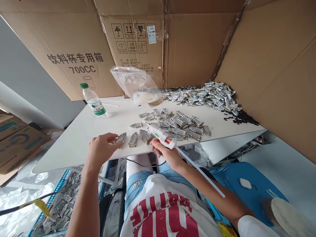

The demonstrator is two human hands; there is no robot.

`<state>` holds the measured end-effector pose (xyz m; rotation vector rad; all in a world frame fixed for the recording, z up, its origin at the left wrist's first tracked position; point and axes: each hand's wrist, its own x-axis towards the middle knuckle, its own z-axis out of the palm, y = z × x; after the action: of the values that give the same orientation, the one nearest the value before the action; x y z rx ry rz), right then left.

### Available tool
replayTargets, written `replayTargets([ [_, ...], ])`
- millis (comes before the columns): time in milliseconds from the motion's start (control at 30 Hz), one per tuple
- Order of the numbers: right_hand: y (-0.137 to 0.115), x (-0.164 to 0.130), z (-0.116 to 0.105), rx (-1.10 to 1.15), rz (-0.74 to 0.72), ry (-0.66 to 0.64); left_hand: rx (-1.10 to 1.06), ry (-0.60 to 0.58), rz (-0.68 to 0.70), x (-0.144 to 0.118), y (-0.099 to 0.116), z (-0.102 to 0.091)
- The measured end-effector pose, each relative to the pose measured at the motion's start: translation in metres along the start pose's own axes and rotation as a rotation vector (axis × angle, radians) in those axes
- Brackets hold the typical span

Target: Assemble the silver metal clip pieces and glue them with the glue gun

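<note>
My left hand [102,148] pinches a small grey, boat-shaped metal frame [121,138] near the table's front edge. My right hand [164,149] grips a white hot glue gun [160,134], its nozzle pointing up and left over the pieces. A long whitish glue stick [202,172] sticks out of the gun's rear. Between my hands lie a single frame [133,140] and a small cluster of frames [145,136]. Beyond the gun, a loose heap of similar frames [181,123] spreads across the white table [74,141].
A larger frame pile [204,95] and small black pieces [243,118] lie at the back right. A water bottle [95,103] and clear plastic bag [135,84] stand before cardboard boxes [192,49]. Below are a blue stool [229,174] and a blue crate [49,200] of frames.
</note>
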<state>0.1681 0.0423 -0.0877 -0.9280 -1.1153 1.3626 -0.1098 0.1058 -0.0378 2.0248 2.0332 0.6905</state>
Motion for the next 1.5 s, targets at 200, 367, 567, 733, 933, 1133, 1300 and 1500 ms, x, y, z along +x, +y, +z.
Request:
replayTargets([
  [200, 0.002, 0.003, 0.002, 0.054, -0.052, 0.143, -0.199, -0.033, 0.297, -0.030, 0.044, -0.008],
  [367, 0.004, 0.003, 0.001, 0.132, -0.026, 0.180, -0.341, -0.146, 0.443, -0.060, 0.093, 0.003],
  [567, 0.002, 0.000, -0.001, 0.111, 0.009, 0.190, -0.443, -0.237, 0.426, -0.062, 0.095, 0.009],
  [733, -0.003, -0.003, 0.000, 0.012, -0.040, 0.126, -0.465, -0.330, 0.309, -0.057, 0.087, 0.011],
  [933, -0.006, -0.008, 0.001, -0.085, -0.088, 0.136, -0.449, -0.328, 0.358, -0.052, 0.079, 0.000],
  [1133, -0.012, -0.014, 0.003, -0.137, -0.088, 0.058, -0.702, -0.122, 0.162, -0.048, 0.070, -0.007],
  [1300, -0.016, -0.019, 0.005, -0.190, -0.057, -0.008, -0.836, -0.019, 0.134, -0.050, 0.073, -0.006],
  [1500, -0.022, -0.026, 0.008, -0.188, 0.015, -0.034, -0.880, -0.015, 0.124, -0.054, 0.080, -0.004],
])
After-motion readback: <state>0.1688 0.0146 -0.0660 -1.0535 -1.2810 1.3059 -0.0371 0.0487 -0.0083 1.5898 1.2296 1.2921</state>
